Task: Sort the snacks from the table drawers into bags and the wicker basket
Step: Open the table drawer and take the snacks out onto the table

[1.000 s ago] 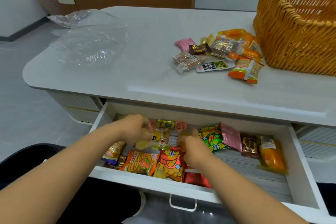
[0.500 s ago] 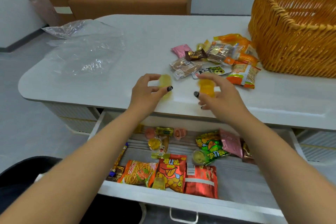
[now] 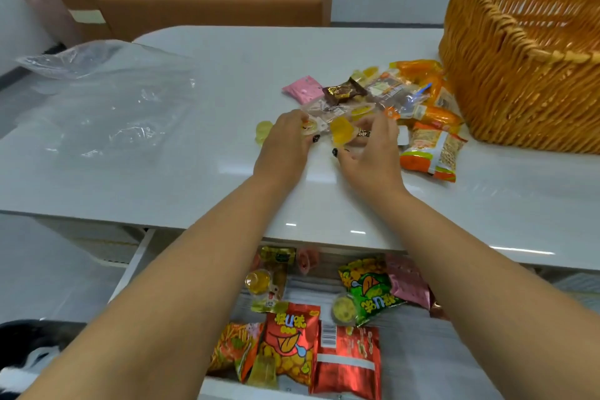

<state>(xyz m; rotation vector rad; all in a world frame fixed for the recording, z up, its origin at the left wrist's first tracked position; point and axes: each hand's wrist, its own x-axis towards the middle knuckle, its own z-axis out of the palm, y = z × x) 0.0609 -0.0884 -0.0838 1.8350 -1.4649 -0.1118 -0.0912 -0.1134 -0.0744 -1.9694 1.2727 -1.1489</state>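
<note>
Both hands are setting jelly cups by the snack pile: the right hand (image 3: 367, 146) pinches an orange jelly cup (image 3: 341, 134); whether the left hand (image 3: 287, 141), beside a pale yellow jelly cup (image 3: 263, 131), grips anything, I cannot tell. Next, release and reach for the open white drawer (image 3: 422, 351).

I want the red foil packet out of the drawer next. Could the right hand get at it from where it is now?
Probably yes. The red foil packet lies on top in the open drawer, nothing over it. The right hand is up on the table at an orange jelly cup, so it would have to draw back.
</note>
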